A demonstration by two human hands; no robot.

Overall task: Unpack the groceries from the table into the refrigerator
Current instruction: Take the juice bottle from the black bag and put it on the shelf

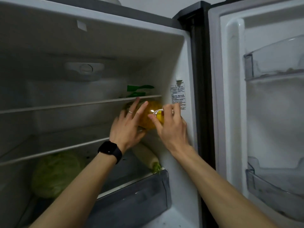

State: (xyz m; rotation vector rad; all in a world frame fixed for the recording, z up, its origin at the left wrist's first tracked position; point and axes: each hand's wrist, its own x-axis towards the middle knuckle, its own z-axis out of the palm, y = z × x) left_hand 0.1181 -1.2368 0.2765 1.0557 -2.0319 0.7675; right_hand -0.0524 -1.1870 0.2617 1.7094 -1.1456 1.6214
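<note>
A yellow packet [150, 118] with a white and yellow tag sits at the right end of the refrigerator's middle shelf [54, 151], under the top shelf [65, 105]. My left hand [128, 127], wearing a ring and a black watch, lies against the packet's left side with fingers spread straight. My right hand [171, 127] pinches the packet's tag end between thumb and fingers. A green-printed bag [139, 91] lies on the top shelf. Below, a green cabbage [56, 173] and a white radish [146, 155] lie above the drawer.
The refrigerator door [263, 112] stands open on the right, with clear door bins [276, 63] high and low. A translucent crisper drawer [136, 199] sits at the bottom. A printed label [178, 97] is stuck on the right inner wall.
</note>
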